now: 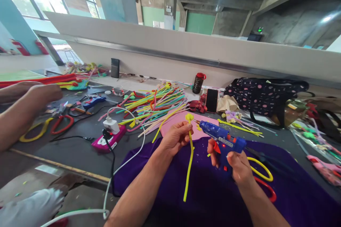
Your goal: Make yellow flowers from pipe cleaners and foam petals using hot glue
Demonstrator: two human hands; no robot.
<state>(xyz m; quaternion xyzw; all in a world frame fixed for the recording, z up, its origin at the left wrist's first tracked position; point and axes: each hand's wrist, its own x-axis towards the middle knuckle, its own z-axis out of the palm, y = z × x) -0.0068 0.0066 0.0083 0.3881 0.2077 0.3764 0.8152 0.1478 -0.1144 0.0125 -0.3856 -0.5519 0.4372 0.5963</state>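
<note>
Pinched in my left hand (178,135) is a yellow pipe cleaner flower (189,117), its bloom just above my fingers and its long stem hanging down. My right hand (237,165) wraps round the grip of a blue hot glue gun (222,135), with fingers by its orange trigger. The gun's metal nozzle points left, close to the bloom; whether it touches cannot be told. Under both hands lie a pink sheet (173,122) and a dark purple cloth (170,181). Scissors with yellow and red handles (265,188) lie beside my right wrist, partly hidden.
Many coloured pipe cleaners (160,103) lie in a heap ahead. A magenta power strip (110,140) with cables sits left. Another person's hand (45,94) is at far left, near more scissors (62,124). A phone (211,100), a bottle (198,83) and a patterned bag (258,95) stand behind.
</note>
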